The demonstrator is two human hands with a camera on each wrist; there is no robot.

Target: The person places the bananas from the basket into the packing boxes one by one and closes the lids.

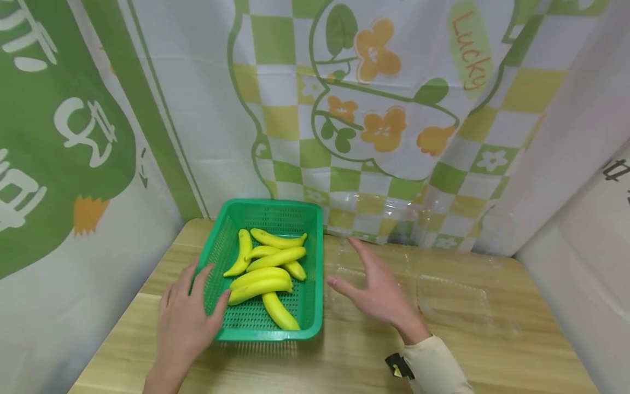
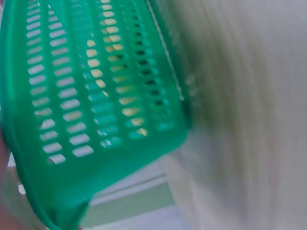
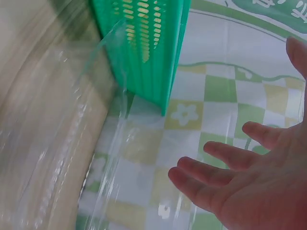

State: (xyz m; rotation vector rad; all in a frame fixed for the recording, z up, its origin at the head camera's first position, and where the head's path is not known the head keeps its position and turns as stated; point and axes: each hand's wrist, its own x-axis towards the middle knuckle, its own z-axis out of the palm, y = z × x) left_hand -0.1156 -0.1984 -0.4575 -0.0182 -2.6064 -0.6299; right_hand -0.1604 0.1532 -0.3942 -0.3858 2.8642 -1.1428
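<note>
In the head view, a green perforated plastic basket [image 1: 319,273] stands on the wooden table, holding several yellow bananas [image 1: 268,273]. At its left rim is my left hand [image 1: 189,314], fingers spread loosely, with index finger and thumb reaching over the edge. The left wrist view shows the basket's slotted side [image 2: 72,182] up close, with bananas through the holes and only a blurred sliver of hand at the edge. To the right of the basket my right hand [image 1: 379,290] hovers with thumb and fingers apart, holding nothing; the right wrist view shows its extended fingers [image 3: 206,177].
A clear plastic container [image 1: 455,298] lies on the table right of the basket, its transparent upper part leaning near the curtain. Behind the table [image 1: 364,361] hangs a patterned curtain [image 1: 275,38], with printed cloth walls at both sides.
</note>
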